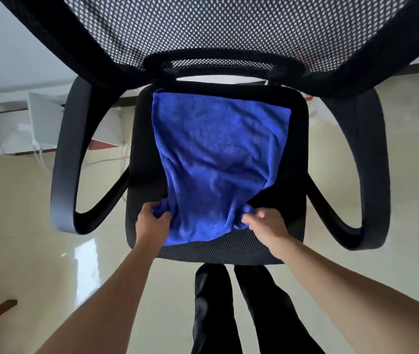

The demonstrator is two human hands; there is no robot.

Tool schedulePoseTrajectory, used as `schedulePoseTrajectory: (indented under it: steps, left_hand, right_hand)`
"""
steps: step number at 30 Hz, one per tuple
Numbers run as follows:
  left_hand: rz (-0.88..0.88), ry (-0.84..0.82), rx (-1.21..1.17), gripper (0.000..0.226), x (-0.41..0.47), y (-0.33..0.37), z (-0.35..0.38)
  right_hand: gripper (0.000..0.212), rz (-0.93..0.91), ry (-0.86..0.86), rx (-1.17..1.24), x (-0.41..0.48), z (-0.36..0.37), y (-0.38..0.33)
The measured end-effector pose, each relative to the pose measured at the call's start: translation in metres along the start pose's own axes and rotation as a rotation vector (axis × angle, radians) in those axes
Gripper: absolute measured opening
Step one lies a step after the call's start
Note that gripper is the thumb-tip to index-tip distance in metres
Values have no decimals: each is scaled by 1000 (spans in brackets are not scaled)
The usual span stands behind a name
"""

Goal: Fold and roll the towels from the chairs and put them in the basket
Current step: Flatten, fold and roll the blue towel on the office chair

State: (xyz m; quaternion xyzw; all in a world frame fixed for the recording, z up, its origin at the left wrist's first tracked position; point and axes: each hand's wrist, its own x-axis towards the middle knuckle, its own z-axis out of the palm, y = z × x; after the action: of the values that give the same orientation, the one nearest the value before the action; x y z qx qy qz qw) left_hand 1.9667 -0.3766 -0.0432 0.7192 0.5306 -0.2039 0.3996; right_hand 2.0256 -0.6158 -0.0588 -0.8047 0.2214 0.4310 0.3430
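1. While I watch through the head camera, the left armrest (63, 162) curves down at the far left, well apart from the cloth, so nothing on that side can snag the work.
2. My left hand (152, 221) pinches the near left corner of the blue towel (218, 154), fingers curled into a bunch of fabric. I judge the corner grip is chosen so that the edge lifts cleanly.
3. Between the hands the towel lies spread on the black mesh seat (229, 249). Its far edge sits close under the backrest (229, 29) and its near edge stops short of the seat's front lip. It narrows and wrinkles toward me because both near corners are gathered inward.
4. My right hand (267, 223), slightly blurred, grips the near right corner the same way. The hands are apart, one at each corner, which holds the near edge stretched between them.
5. At the far right, the right armrest (374, 162) stands apart from the cloth too.
6. I judge this as the start of the first fold, probably bringing the near edge up to the far one. No basket is in view, so rolling and stowing are not yet done.
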Motion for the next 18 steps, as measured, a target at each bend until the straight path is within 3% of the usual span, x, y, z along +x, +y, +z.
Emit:
schedulePoseTrajectory:
  steps: [2, 5, 10, 13, 16, 18]
  left_hand:
    - [-101, 2, -141, 16, -5, -4, -2]
    - [-276, -2, -274, 15, -9, -10, -3]
    - [-518, -72, -458, 11, -15, -12, -8]
    - [-426, 14, -668, 25, -7, -7, -19]
    - [-285, 11, -963, 31, 7, 4, -31]
    - [-243, 42, -944, 29, 13, 7, -34]
  right_hand:
    - [36, 46, 103, 191, -2, -14, -4]
    - [17, 162, 173, 521, -3, -41, -7]
    - [17, 204, 247, 604, -13, -65, 0]
    - [30, 235, 232, 779, -15, -68, -1]
    - [38, 139, 202, 923, -10, -67, -3]
    - [45, 65, 347, 747, -5, -59, 4]
